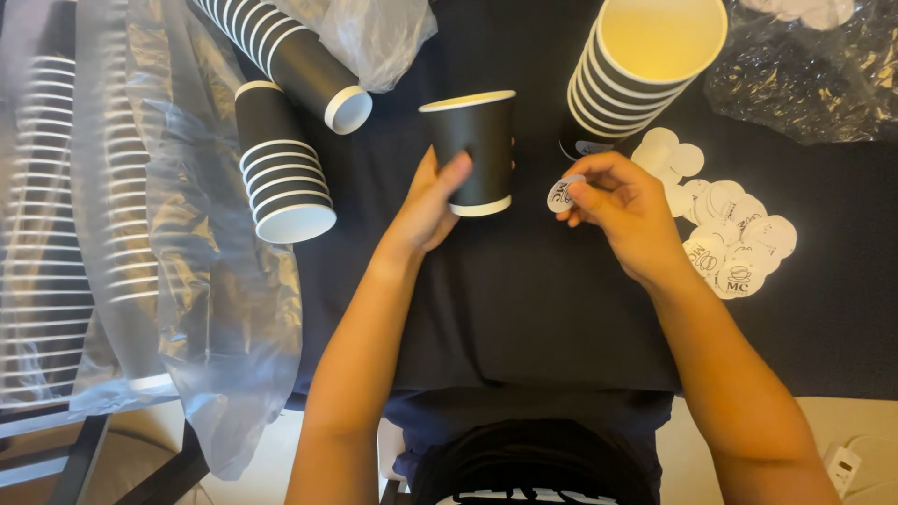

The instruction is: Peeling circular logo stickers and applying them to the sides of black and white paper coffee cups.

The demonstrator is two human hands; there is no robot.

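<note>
- Nearest the camera, at 6 o'clock, the person's dark shirt front (533, 449) fills the bottom edge, with both forearms reaching up from it over the desk (524, 309), which is covered in a dark cloth.
- At 9 o'clock a large clear plastic sleeve (140, 234) lies crumpled over the desk's edge, with what look like more stacked cups inside, though the film blurs them.
- At 1 o'clock stands a tall stack of black cups (636, 65), mouths up, cream inside; at 11 o'clock two shorter stacks (281, 168) lie on their sides with white rims showing.
- At 2 o'clock a second crumpled clear bag (814, 75) sits at the far corner.
- At 3 o'clock a loose heap of round white stickers (730, 234) with dark printed marks lies just beside the right wrist.
- Centre, the left hand (430, 206) is wrapped around a single black paper cup (475, 150), gripping its side and tilting it.
- The right hand (622, 210) pinches one round white sticker (561, 194) between thumb and fingertips, just beside the cup and apart from it.
- To do this well, I judge: keep the cup steady, hold the sticker by its edge, centre it on the bare wall, and press from the middle outward.
</note>
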